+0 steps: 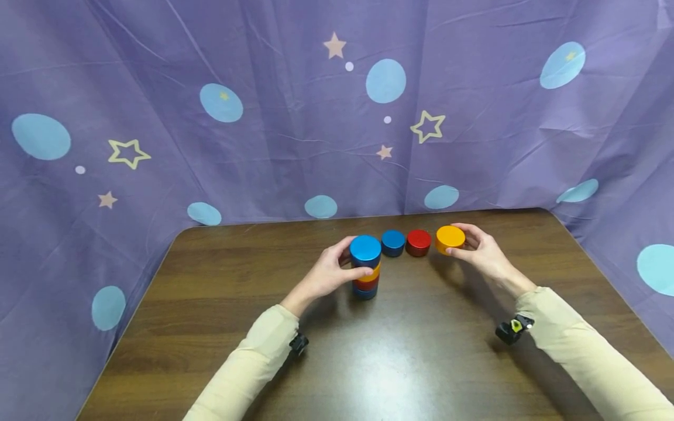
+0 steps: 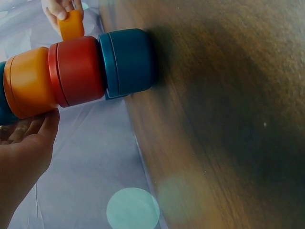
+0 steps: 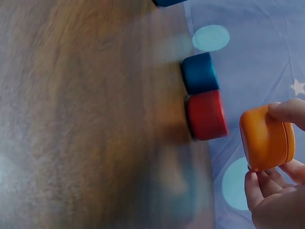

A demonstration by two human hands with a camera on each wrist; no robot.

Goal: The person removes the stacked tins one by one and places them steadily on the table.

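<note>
My left hand grips the upper part of a stack of round lidded tins, its thumb across the front and its fingers round the far side. From the top, the stack has a blue tin, an orange tin, a red tin and another blue tin standing on the table. To the right, my right hand pinches a separate orange tin between thumb and fingers. That tin is raised off the table, its lid facing up in the head view.
Between the hands, a loose blue tin and a loose red tin stand side by side near the far edge of the brown wooden table. Behind the table hangs a purple curtain with stars and dots.
</note>
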